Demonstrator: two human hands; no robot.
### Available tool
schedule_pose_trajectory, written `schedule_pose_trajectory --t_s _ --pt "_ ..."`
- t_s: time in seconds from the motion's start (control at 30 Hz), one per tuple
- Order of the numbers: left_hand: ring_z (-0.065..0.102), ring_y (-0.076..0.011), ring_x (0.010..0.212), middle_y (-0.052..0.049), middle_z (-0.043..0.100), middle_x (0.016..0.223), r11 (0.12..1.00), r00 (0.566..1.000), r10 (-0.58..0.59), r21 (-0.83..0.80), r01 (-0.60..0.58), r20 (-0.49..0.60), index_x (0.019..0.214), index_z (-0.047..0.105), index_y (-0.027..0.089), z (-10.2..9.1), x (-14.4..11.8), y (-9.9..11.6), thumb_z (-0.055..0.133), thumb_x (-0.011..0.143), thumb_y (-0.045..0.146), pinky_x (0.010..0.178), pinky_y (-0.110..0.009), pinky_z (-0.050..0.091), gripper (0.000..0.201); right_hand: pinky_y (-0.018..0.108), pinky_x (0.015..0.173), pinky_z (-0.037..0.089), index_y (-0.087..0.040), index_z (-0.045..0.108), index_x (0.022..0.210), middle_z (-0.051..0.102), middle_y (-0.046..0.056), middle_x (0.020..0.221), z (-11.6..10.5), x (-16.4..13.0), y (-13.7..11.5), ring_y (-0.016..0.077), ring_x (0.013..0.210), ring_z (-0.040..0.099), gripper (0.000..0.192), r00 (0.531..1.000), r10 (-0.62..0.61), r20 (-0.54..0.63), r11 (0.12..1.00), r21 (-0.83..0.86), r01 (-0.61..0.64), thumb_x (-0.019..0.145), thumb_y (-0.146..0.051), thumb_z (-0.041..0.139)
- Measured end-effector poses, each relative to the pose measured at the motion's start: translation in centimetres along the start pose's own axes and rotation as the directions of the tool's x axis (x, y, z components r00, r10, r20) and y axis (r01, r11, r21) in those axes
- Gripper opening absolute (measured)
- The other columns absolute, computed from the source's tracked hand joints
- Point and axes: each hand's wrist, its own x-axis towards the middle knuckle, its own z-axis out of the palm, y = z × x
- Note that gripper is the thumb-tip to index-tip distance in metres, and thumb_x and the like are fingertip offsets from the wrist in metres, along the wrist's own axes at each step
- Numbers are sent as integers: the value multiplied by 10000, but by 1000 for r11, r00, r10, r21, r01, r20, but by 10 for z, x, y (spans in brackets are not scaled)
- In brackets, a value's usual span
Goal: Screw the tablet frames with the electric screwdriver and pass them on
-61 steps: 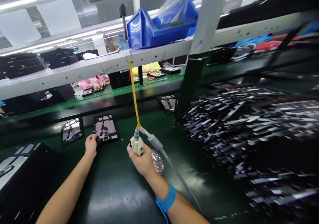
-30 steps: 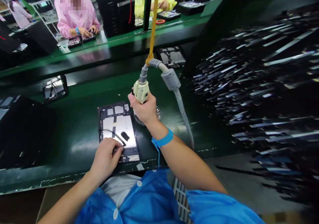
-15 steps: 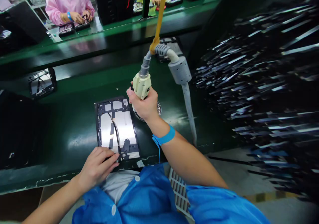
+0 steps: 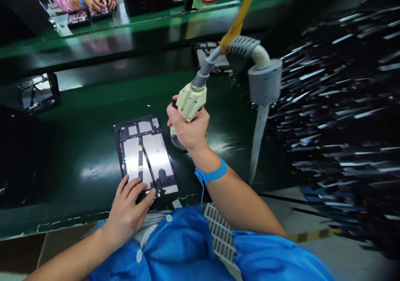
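Observation:
My right hand (image 4: 189, 127) is wrapped round a cream electric screwdriver (image 4: 191, 102), which points down and hangs from a yellow strap. Its tip is hidden behind my hand, above a round dish of screws (image 4: 178, 141). To the left, an opened tablet frame (image 4: 162, 147) with a silver plate lies on the green bench. A thin black cable (image 4: 148, 160) runs down its middle. My left hand (image 4: 128, 206) rests at the frame's lower left corner, fingers apart, thumb touching the lower edge near the cable's end.
More tablet frames lie at the left (image 4: 37, 93) and at the back (image 4: 212, 58) of the bench (image 4: 87, 135). A thick grey cable with a cylinder (image 4: 265, 81) hangs right of the screwdriver. Shiny dark strips (image 4: 340, 106) fill the right side. Across the bench, a person in pink (image 4: 93, 0) works.
My left hand's fingers have spread and moved up over the frame's lower left. The black cable lies straighter. In view, my right hand and the screwdriver have shifted slightly right, still over the dish.

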Motion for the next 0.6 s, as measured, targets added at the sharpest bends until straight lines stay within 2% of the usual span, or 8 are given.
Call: schedule_pose_trajectory --t_s 0.07,0.13,0.23,0.33,0.43,0.6 --pt "561 -354 1260 -135 665 1179 1000 1000 -18 17 18 15 1249 685 207 4 3 -7 604 950 82 1091 -734 405 333 301 604 568 -236 676 1024 652 -19 790 -2 3 -2 138 662 627 263 1000 -7 -13 1000 -6 7 839 -405 757" --pt "552 -369 1275 -131 656 1206 998 998 -51 35 50 36 1231 698 238 8 14 -22 574 968 94 1068 -770 394 324 296 597 572 -233 678 1025 677 -10 820 -6 6 -4 135 655 642 259 999 -20 -28 1000 -10 19 837 -392 757" --pt "551 -373 1279 -135 642 1237 996 997 -75 58 72 35 1198 717 250 12 40 -50 560 995 146 1038 -748 431 277 281 546 558 -230 674 1036 700 -9 858 -12 11 -5 109 575 624 259 999 -24 -48 1000 -16 23 830 -366 752" --pt "568 -343 1270 -126 641 1212 999 999 -37 33 36 35 1185 724 252 13 61 -72 552 1018 204 1058 -728 424 245 274 502 546 -228 664 1041 707 -14 864 -19 10 -4 93 513 603 257 999 -19 -47 999 -28 17 827 -347 743" --pt "572 -329 1273 -113 648 1195 1000 998 -7 19 6 57 1190 723 264 13 66 -77 553 1022 216 1087 -737 387 243 295 537 580 -219 668 1028 711 -1 857 -24 3 -1 116 564 639 246 999 -22 -45 997 -72 18 826 -341 739" --pt "530 -371 1325 -139 651 1265 997 999 -35 68 32 32 1238 695 236 16 59 -69 576 1002 176 1068 -724 409 271 377 683 647 -229 669 1046 706 11 892 -26 -4 2 182 743 713 246 997 -46 -56 990 -136 38 821 -308 725"
